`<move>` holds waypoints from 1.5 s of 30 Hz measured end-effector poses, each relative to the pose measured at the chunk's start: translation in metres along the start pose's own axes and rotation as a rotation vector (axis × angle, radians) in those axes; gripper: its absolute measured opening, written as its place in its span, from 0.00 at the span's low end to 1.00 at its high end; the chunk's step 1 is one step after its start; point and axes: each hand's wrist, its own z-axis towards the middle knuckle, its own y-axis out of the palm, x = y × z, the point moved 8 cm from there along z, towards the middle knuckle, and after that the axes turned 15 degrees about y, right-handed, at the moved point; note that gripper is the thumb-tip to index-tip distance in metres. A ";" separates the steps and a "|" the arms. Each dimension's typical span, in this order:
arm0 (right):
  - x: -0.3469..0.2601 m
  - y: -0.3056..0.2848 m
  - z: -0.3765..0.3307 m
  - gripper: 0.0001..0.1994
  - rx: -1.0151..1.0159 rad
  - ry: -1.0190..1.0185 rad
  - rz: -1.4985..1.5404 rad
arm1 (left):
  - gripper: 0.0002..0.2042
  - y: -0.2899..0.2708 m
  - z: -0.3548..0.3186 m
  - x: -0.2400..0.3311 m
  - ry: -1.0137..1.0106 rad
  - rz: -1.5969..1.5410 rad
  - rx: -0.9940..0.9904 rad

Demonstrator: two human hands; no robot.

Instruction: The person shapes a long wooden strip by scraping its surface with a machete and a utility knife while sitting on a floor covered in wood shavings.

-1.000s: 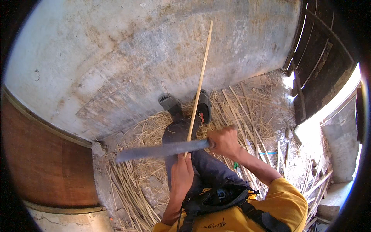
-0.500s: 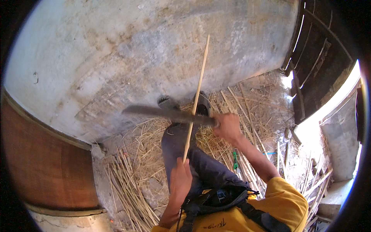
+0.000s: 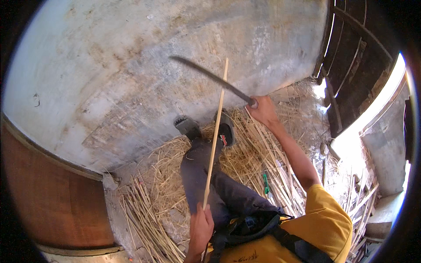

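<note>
A long, pale split strip of what looks like bamboo (image 3: 214, 147) rises from my left hand (image 3: 201, 225), which is closed round its lower end. The strip slants away over my legs toward the wall. Farther off, my right hand (image 3: 263, 109) is closed round the handle of a machete (image 3: 210, 75); the handle is mostly hidden in the fist. Its dark, slightly curved blade points to the far left and crosses the strip near its far tip in this view. Whether blade and strip touch, I cannot tell.
A stained plaster wall (image 3: 144, 74) rises just past my shoes (image 3: 187, 126). Straw-like shavings (image 3: 175, 158) cover the floor round my legs. Bundles of thin strips lie at the left (image 3: 151, 221) and right (image 3: 280, 175), with a green object (image 3: 265, 184) among them. A brown panel (image 3: 57, 188) stands left.
My right hand has moved up and away with the machete, from the strip's middle toward its far end. My left hand has drawn slightly back toward me with the strip.
</note>
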 end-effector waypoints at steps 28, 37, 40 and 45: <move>-0.040 0.004 0.002 0.08 -0.172 -0.204 -0.069 | 0.18 0.019 -0.008 -0.031 0.018 -0.470 -0.120; 0.091 -0.007 0.093 0.12 0.126 0.172 0.083 | 0.20 0.022 -0.036 -0.053 -0.061 -0.547 -0.200; 0.195 0.023 0.074 0.17 0.176 0.353 0.085 | 0.19 0.011 -0.054 -0.055 -0.042 -0.550 -0.272; 0.412 0.073 -0.081 0.24 0.049 0.639 0.039 | 0.19 0.006 -0.020 -0.089 -0.107 -0.569 -0.020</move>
